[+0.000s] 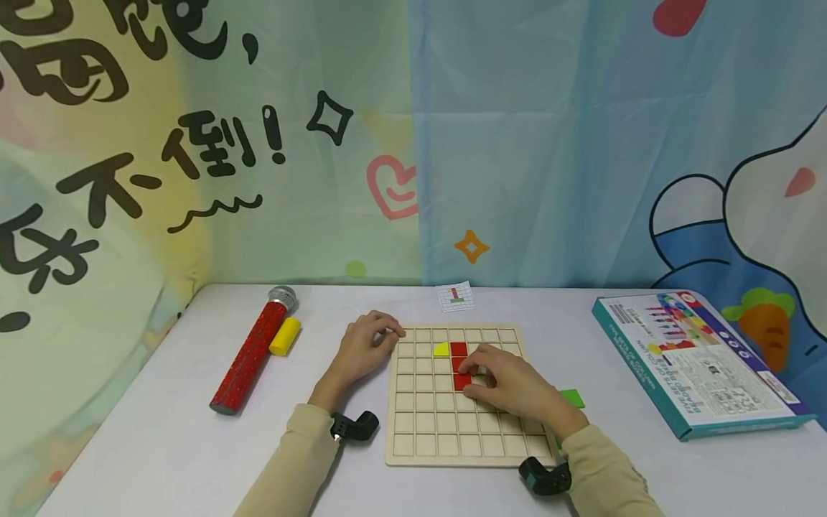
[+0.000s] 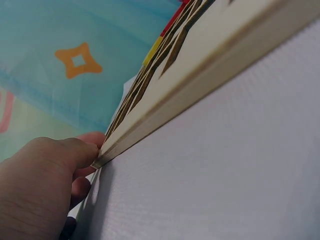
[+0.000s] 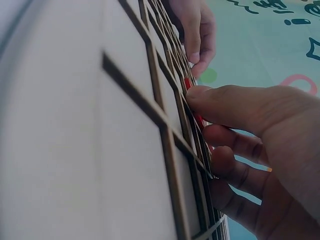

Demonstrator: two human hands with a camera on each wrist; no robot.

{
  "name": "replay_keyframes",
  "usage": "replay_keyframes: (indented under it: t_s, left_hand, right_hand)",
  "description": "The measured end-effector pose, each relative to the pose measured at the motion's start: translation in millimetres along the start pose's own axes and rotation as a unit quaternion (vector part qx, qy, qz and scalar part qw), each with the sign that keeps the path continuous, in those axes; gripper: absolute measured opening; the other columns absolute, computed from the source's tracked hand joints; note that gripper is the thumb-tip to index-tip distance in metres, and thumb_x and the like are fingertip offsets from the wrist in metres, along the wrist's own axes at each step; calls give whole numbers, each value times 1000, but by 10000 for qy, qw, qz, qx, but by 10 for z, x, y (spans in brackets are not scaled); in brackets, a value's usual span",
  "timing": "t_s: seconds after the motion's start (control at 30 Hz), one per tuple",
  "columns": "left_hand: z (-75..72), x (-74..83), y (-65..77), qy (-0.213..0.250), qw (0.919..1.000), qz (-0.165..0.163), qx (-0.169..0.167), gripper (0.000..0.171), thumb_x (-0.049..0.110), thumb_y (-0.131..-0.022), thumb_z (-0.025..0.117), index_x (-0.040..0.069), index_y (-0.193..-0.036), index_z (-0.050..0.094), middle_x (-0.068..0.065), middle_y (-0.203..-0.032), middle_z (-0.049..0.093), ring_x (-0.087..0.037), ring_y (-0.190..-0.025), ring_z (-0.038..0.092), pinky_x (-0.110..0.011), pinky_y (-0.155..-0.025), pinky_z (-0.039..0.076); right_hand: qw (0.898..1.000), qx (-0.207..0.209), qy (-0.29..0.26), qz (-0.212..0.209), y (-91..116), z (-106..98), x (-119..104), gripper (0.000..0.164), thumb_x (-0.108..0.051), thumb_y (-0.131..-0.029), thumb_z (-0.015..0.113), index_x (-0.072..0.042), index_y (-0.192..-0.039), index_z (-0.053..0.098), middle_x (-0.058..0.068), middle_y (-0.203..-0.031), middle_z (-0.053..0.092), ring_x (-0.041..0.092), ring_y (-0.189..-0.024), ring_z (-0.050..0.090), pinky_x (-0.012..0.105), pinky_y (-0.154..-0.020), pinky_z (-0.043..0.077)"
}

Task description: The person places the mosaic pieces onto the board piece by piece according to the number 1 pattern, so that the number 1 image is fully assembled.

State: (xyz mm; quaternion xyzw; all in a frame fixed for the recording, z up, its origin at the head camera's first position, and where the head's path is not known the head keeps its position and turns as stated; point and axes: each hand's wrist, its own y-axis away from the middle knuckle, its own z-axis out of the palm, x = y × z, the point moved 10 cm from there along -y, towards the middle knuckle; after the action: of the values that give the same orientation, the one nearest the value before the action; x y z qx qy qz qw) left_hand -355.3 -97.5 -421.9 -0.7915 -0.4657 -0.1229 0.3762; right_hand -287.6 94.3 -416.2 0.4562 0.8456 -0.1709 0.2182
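A square wooden grid board (image 1: 420,445) lies on the table. Its far left corner is held by my left hand (image 1: 367,345); the left wrist view shows the thumb (image 2: 82,150) right on that corner. Red block squares (image 1: 459,350) fill a short column in the upper middle of the grid, with a yellow rounded piece (image 1: 441,350) just left of its top. Over the column's lower part, my right hand (image 1: 510,380) has thumb and index finger at the red block (image 3: 199,121), fingers curled. Those fingers partly hide the red.
Green pieces (image 1: 572,398) lie right of the board, partly behind the right forearm. A small pattern card (image 1: 455,296) lies beyond the board. At left are a red microphone (image 1: 248,355) and a yellow cylinder (image 1: 285,337); a flat game box (image 1: 704,366) sits at right.
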Motion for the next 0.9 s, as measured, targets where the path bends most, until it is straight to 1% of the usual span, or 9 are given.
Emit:
replay_keyframes:
  t_s: [0.07, 0.1, 0.2, 0.37, 0.57, 0.77, 0.9]
  left_hand:
    - [7, -7, -2, 22, 10000, -71, -65, 8, 11, -85, 65, 17, -86, 69, -1, -102, 66, -18, -87, 58, -35, -76, 34]
    - [17, -21, -4, 57, 9998, -165, -134, 7, 12, -86, 65, 18, -86, 69, 0, -103, 66, -18, -88, 58, -36, -77, 34]
    - [44, -44, -12, 76, 9992, -288, -274, 8, 13, -87, 64, 19, -88, 69, 0, -105, 66, -18, -90, 58, -35, -78, 34]
    - [70, -48, -16, 92, 9986, -345, -399, 8, 14, -88, 64, 20, -89, 70, 1, -106, 66, -17, -91, 58, -34, -79, 34]
    - [66, -75, -9, 79, 9978, -478, -448, 8, 14, -88, 65, 20, -88, 69, 2, -107, 66, -17, -92, 58, -34, -80, 34]
    - [57, -78, -12, 57, 9977, -486, -475, 8, 15, -88, 64, 21, -89, 69, 2, -107, 65, -17, -93, 58, -34, -81, 34]
    - [54, -83, -14, 8, 9977, -469, -486, 8, 15, -89, 64, 21, -89, 69, 2, -107, 65, -17, -93, 58, -34, -80, 34]
  right_hand:
    - [10000, 9, 0, -59, 1, 0, -9, 21, -24, -84, 70, -17, -102, 64, -6, -94, 56, 2, -65, 42, 20, -61, 39]
    - [10000, 14, -12, -67, 4, -1, -9, 21, -24, -84, 71, -17, -102, 64, -6, -94, 56, 2, -65, 43, 20, -61, 39]
    - [10000, 33, -73, -43, 24, -16, 7, 20, -24, -84, 70, -17, -103, 64, -6, -93, 56, 2, -65, 43, 20, -61, 39]
    - [9997, 98, -202, 78, 87, -79, 67, 18, -22, -88, 66, -19, -105, 63, -9, -92, 55, 3, -68, 46, 20, -62, 41]
    - [9998, 83, -110, 121, 169, -162, 108, 16, -20, -89, 65, -17, -104, 62, -10, -92, 57, 1, -70, 47, 20, -63, 43]
    - [9996, 88, 135, 213, 297, -253, 172, 16, -19, -88, 65, -17, -103, 62, -11, -89, 56, 0, -70, 47, 20, -62, 42]
    - [9994, 46, 103, 319, 385, -309, 223, 15, -19, -88, 65, -16, -103, 62, -10, -90, 57, 0, -72, 47, 20, -62, 42]
